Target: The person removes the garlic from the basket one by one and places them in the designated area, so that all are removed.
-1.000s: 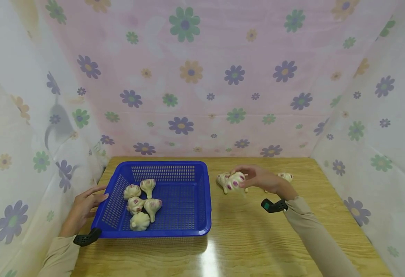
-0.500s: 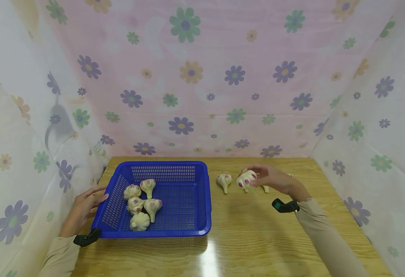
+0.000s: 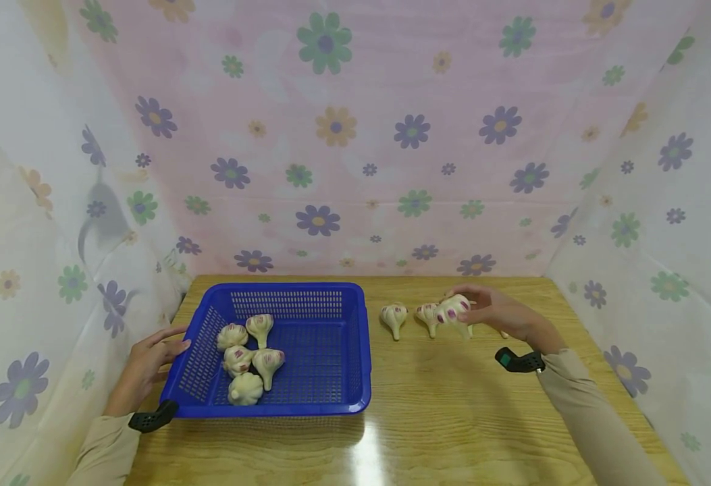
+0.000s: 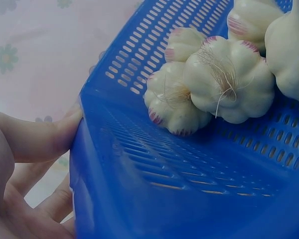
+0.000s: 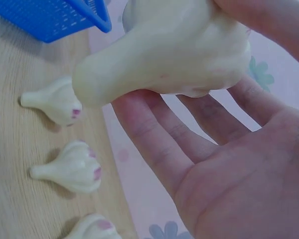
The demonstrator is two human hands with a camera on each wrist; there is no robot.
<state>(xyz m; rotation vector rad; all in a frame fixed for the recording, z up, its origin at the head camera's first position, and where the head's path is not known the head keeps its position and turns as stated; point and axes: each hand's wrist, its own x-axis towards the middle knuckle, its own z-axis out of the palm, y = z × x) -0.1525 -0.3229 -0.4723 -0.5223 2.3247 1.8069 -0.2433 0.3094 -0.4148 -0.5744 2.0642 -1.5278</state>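
My right hand (image 3: 493,312) pinches a garlic bulb (image 3: 454,308) between thumb and fingers, above the back right of the table. Close up in the right wrist view, the held bulb (image 5: 174,50) is cream-white with a thick stem pointing left. Below it a row of garlic bulbs (image 3: 394,318) lies on the table, partly hidden by my hand and forearm. My left hand (image 3: 145,368) touches the left rim of a blue plastic basket (image 3: 355,368), thumb and fingers extended against its outside. Several garlic bulbs (image 4: 229,79) with purple streaks lie in the basket's left half.
The wooden table (image 3: 440,418) ends at the back against a flowered pink cloth (image 3: 367,135). White flowered cloth (image 3: 647,223) also hangs along both sides. The basket's right wall stands just left of the row of bulbs.
My right hand has moved to the right with the held garlic bulb, uncovering bulbs on the table to its left. My left hand and the basket have stayed put.
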